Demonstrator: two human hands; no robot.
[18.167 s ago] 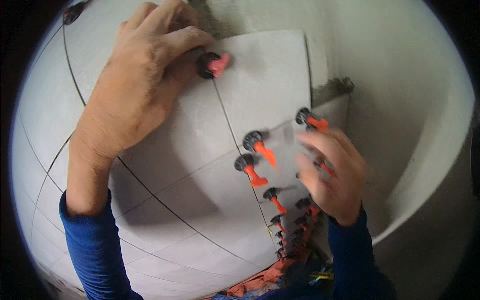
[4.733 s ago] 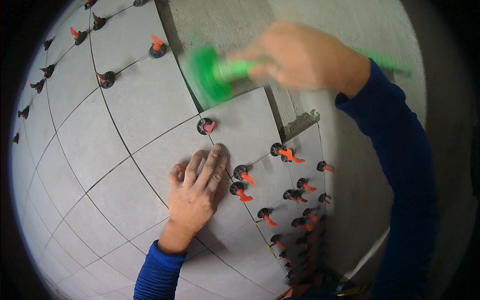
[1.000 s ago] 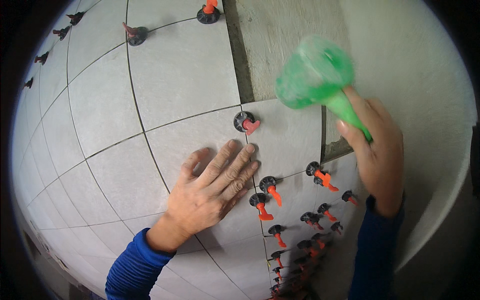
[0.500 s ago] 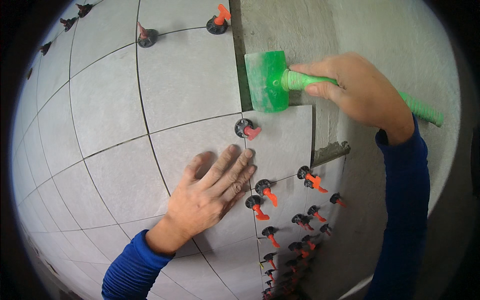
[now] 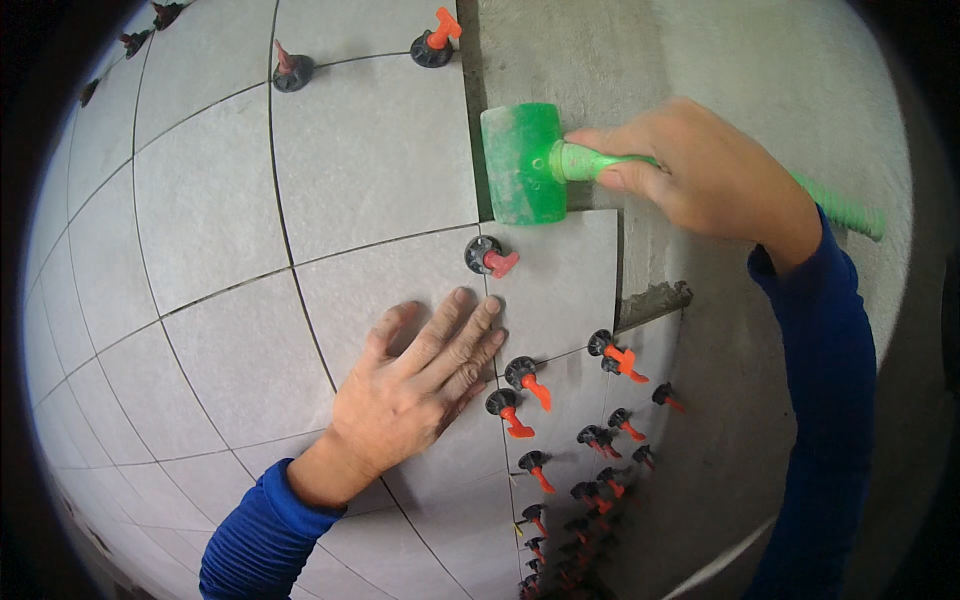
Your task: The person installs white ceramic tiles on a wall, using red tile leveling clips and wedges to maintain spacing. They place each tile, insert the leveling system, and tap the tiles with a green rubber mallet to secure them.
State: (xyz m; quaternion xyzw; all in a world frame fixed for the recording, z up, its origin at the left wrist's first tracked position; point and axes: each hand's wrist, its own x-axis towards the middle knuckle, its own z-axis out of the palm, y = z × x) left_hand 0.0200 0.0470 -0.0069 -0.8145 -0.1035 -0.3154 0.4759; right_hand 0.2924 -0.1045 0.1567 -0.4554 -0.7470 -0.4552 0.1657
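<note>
My right hand (image 5: 700, 180) is closed around the green handle of a rubber mallet (image 5: 524, 165). The mallet's dusty green head hangs at the top edge of a narrow grey tile (image 5: 560, 275); whether it touches that edge I cannot tell. My left hand (image 5: 415, 380) lies flat with fingers spread on the neighbouring larger grey tile (image 5: 370, 290), fingertips close to the joint between the two. Just above those fingertips a black round tile leveler with a red T-handle (image 5: 490, 256) sits on the same joint.
More levelers with orange handles (image 5: 520, 375) line the joints lower down, several in a dense cluster. Two others (image 5: 432, 45) stand on the upper tiles. Bare grey cement wall (image 5: 780, 110) lies to the right, with a ridge of mortar (image 5: 655, 302) beside the narrow tile.
My view has shifted slightly. My right hand and the mallet show a little further left, with the mallet still at the narrow tile's top edge. My left hand stays on its tile.
</note>
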